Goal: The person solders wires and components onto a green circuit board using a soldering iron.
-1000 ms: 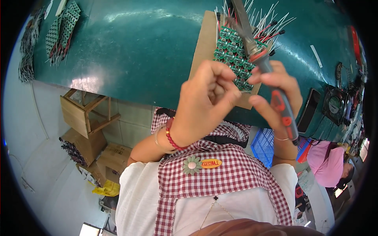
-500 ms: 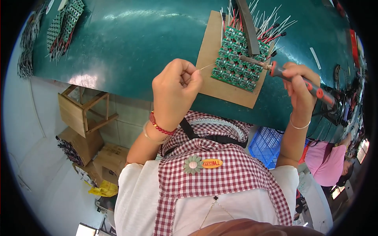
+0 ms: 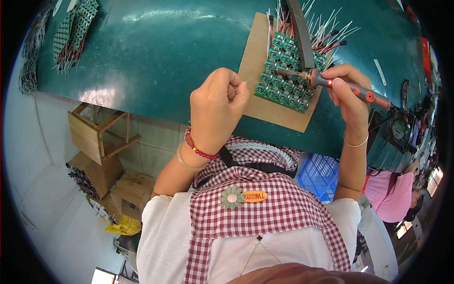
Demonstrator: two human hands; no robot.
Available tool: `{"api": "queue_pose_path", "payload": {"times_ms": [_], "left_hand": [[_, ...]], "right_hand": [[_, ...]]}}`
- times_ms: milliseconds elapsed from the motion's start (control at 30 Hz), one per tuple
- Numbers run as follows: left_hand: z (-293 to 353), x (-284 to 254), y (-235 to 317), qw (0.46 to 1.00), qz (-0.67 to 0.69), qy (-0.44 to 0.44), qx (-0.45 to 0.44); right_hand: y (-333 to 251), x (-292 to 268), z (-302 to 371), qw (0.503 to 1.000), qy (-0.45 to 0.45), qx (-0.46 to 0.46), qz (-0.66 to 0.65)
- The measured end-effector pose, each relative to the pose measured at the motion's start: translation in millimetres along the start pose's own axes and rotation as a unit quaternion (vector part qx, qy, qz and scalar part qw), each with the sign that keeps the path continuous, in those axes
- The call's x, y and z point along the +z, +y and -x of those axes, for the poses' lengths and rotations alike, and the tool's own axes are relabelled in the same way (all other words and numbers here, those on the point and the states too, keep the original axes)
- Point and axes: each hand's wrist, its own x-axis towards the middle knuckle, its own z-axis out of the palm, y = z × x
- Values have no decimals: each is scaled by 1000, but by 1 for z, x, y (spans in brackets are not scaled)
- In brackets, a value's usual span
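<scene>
My right hand (image 3: pixel 347 90) is closed around the red and black handle of a soldering iron (image 3: pixel 326 81). Its metal tip reaches left over a panel of green circuit boards (image 3: pixel 287 84) with many small parts. Red, white and black wires (image 3: pixel 326 40) fan out from the panel's far side. My left hand (image 3: pixel 220 97) pinches a thin solder wire (image 3: pixel 249 80) just left of the panel, the short end pointing toward the boards. Beneath the panel lies a brown board (image 3: pixel 255 54). A dark grey bar (image 3: pixel 301 35) rests across the boards and wires.
More circuit panels with wires (image 3: pixel 74 35) lie at the far left of the green table (image 3: pixel 165 61). A small black fan (image 3: pixel 397 128) stands at the right. Below are a wooden stool (image 3: pixel 90 135), cardboard boxes (image 3: pixel 135 189) and a blue crate (image 3: pixel 319 173). A person in pink (image 3: pixel 390 196) is at the right.
My right hand and the soldering iron have moved left, bringing the tip further over the boards. My left hand has shifted slightly right, and less solder wire shows beyond its fingers.
</scene>
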Motion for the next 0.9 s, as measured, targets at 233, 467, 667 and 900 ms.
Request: {"api": "queue_pose_path", "payload": {"times_ms": [233, 467, 667, 900], "left_hand": [[-1, 4, 0, 1000, -1, -6, 7], [-4, 2, 3, 1000, 13, 2, -4], [-4, 2, 2, 1000, 17, -8, -8], [-8, -4, -3, 1000, -3, 5, -13]], "right_hand": [[-7, 0, -2, 999, -8, 20, 39], [-9, 0, 1, 1000, 22, -13, 14], [-10, 3, 5, 998, 46, -23, 27], [-8, 32, 26, 995, 92, -33, 29]]}}
